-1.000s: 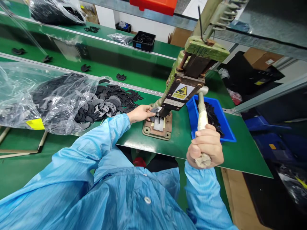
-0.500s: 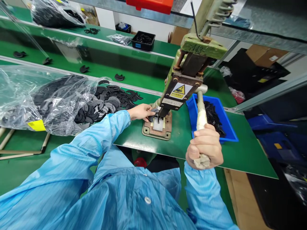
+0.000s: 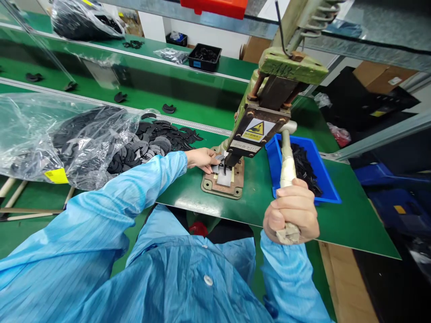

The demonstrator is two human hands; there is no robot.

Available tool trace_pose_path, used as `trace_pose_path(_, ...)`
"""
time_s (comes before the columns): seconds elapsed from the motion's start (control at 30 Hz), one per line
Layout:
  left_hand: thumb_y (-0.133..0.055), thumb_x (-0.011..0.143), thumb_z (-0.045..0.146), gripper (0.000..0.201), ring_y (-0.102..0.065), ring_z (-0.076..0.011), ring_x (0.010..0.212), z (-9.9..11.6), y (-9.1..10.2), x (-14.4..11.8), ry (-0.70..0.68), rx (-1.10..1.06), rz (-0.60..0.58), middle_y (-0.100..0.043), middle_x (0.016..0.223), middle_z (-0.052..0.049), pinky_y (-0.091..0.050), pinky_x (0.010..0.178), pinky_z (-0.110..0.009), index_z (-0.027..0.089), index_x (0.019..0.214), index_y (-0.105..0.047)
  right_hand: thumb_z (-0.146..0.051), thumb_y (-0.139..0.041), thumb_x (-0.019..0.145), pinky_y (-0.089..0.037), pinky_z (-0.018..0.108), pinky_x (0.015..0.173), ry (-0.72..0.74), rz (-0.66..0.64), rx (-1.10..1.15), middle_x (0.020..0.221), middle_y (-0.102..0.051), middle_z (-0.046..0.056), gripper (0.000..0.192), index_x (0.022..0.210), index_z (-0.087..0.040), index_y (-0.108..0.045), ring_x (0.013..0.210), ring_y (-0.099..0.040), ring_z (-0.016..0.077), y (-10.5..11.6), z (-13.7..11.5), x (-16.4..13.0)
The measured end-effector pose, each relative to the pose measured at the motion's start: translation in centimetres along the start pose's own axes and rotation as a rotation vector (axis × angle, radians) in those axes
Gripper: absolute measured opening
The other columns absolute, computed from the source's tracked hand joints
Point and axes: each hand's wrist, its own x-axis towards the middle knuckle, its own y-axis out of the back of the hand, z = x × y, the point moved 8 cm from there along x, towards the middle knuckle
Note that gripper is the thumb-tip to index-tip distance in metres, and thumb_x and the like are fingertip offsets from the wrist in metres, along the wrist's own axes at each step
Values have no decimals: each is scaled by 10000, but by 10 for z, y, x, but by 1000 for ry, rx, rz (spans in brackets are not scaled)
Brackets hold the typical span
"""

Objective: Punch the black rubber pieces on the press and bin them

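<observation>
My right hand is wrapped round the taped lever of a green hand press. At the base plate of the press, my left hand pinches a dark curved plastic piece by its edge. That piece lies partly under the press's ram, on the light metal block of the base. The ram hides some of it. Left of my left hand lies a heap of black crescent-shaped pieces, spilling from a clear plastic bag.
A blue bin with black parts stands right of the press. Behind, a green conveyor belt carries several spaced black pieces. A black tray sits on the far ledge. A metal shelf edge crosses overhead.
The whole view has shifted slightly. My left hand stays at the press base with the curved piece, its fingers moved a little. My right hand keeps hold of the lever.
</observation>
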Motion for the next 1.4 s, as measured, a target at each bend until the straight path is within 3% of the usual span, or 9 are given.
trace_pose_path(0.27, -913, 842, 261, 307, -659, -102, 478, 16, -3, -2, -73, 102, -15, -617, 600, 43, -589, 536, -179, 167, 837, -621, -344, -708, 931, -579, 598, 1028, 11, -9, -8, 678, -639, -41, 273, 720, -244, -565, 801, -700, 189, -1, -1, 1)
trace_pose_path(0.6, -896, 864, 284, 335, -717, -151, 520, 2, -7, -3, 80, -24, -38, -697, 634, -28, -616, 557, -213, 166, 812, -587, -355, -693, 917, -590, 621, 984, 2, 20, -37, 647, -606, -42, 279, 711, -254, -533, 755, -693, 199, -2, 2, -1)
trace_pose_path(0.8, -893, 867, 281, 313, -748, -178, 555, -6, -9, -4, 12, -151, 2, -703, 651, -40, -620, 559, -224, 157, 825, -609, -416, -732, 927, -616, 582, 951, 68, 115, 26, 636, -575, -39, 309, 736, -255, -549, 721, -670, 182, -2, -4, 21)
trace_pose_path(0.93, -881, 886, 331, 349, -748, -168, 569, -10, -10, -18, -82, -218, 27, -724, 679, -44, -631, 573, -235, 168, 839, -576, -465, -803, 886, -609, 533, 1015, 54, 147, 119, 1014, -722, 45, 380, 1178, -246, -698, 991, -738, 226, 2, -5, 86)
trace_pose_path(1.07, -865, 904, 405, 415, -732, -152, 553, -12, -9, -56, -181, -242, 23, -721, 659, -35, -638, 568, -243, 176, 816, -530, -352, -688, 967, -472, 500, 1210, -96, 153, 149, 1520, -582, 79, 499, 1451, -276, -590, 1499, -567, 296, 5, 19, 115)
trace_pose_path(1.17, -881, 873, 483, 472, -732, -145, 551, -13, -7, -91, -257, -267, -4, -738, 684, -37, -641, 563, -247, 176, 819, -527, -251, -669, 974, -550, 421, 1131, -210, 131, 13, 1408, -651, 109, 440, 1408, -240, -599, 1366, -669, 235, -2, 40, 75)
trace_pose_path(1.27, -894, 820, 574, 542, -733, -149, 546, -15, -8, -119, -299, -274, -49, -734, 684, -25, -629, 545, -242, 181, 823, -521, -261, -751, 917, -653, 366, 952, -360, -198, 2, 1126, -757, 75, 380, 1284, -205, -667, 1041, -775, 187, -43, 48, 4)
trace_pose_path(1.33, -893, 793, 622, 579, -732, -154, 545, -17, -12, -130, -306, -265, -77, -711, 660, -8, -611, 528, -233, 187, 820, -512, -302, -747, 929, -669, 372, 934, -461, -489, 26, 1157, -782, 88, 412, 1322, -221, -649, 1050, -784, 197, -76, 40, -42)
trace_pose_path(1.4, -892, 776, 650, 598, -723, -151, 545, -20, -18, -136, -308, -250, -99, -688, 654, 6, -598, 525, -232, 190, 818, -512, -340, -728, 951, -667, 366, 923, -497, -631, 38, 1161, -796, 83, 355, 1285, -237, -666, 1040, -787, 195, -96, 26, -69)
